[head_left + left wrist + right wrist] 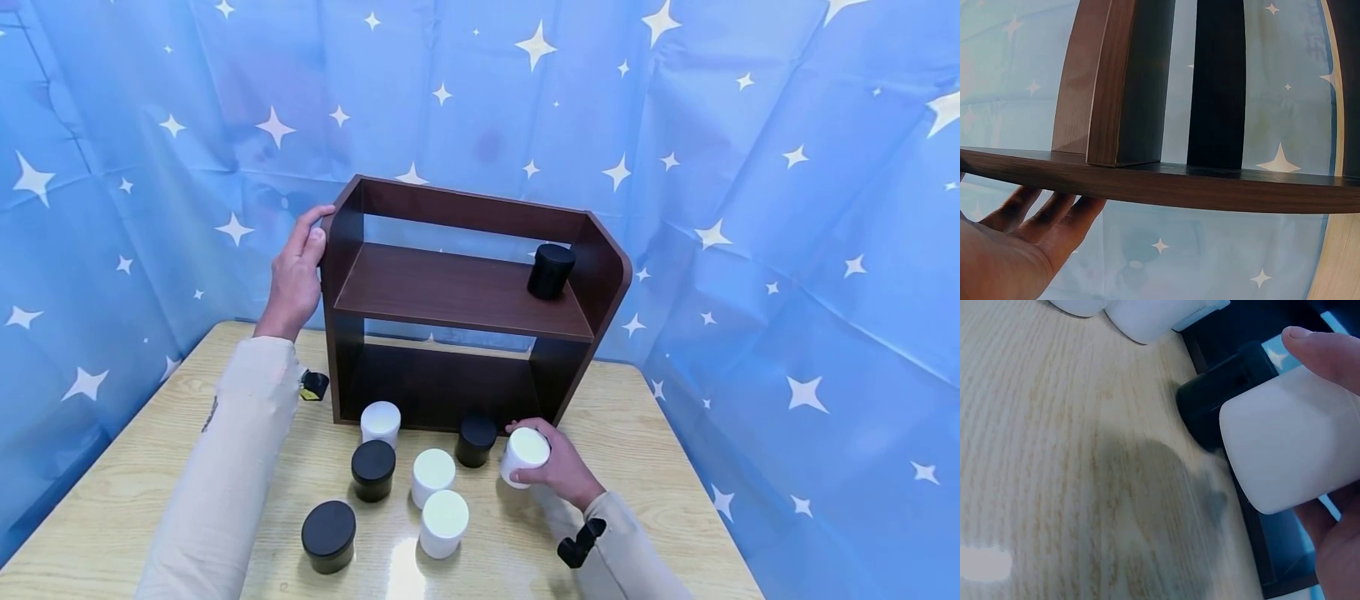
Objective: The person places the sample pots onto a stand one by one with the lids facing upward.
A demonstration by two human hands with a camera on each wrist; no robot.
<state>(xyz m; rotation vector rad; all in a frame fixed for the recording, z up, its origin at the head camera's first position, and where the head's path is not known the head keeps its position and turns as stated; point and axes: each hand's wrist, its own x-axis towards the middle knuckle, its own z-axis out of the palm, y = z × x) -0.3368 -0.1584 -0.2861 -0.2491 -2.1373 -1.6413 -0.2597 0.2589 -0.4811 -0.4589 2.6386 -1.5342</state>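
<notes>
Dark brown shelf unit (450, 287) in the centre of the head frame, two levels, on a pale wood-grain worktop (645, 492).

Left hand (294, 279) left of centre, against the outer face of the unit's side panel. Left wrist view, lower left: fingers extended, tips touching the panel; grip wide, not wrapped round anything.

Right hand (558, 463) lower right of centre. Grip closed about a white jar (525, 454), thumb on one side, fingers on the other. Jar in front of the unit's lower right corner; right wrist view shows it tilted, its shadow on the worktop apart from it.

Black jar (551, 271) upright on the upper level, towards the right end. Another black jar (476, 440) at the unit's front edge, left of the held one. White jar (381, 423) by the front edge, lower left of centre; a black-lidded jar (372, 471) just below it in frame. Two more white jars at bottom centre, one nearly behind the other. Dark round jar (328, 536) lower left.

Both sleeves pale. Blue curtain (487, 108) with white stars across the upper frame.
</notes>
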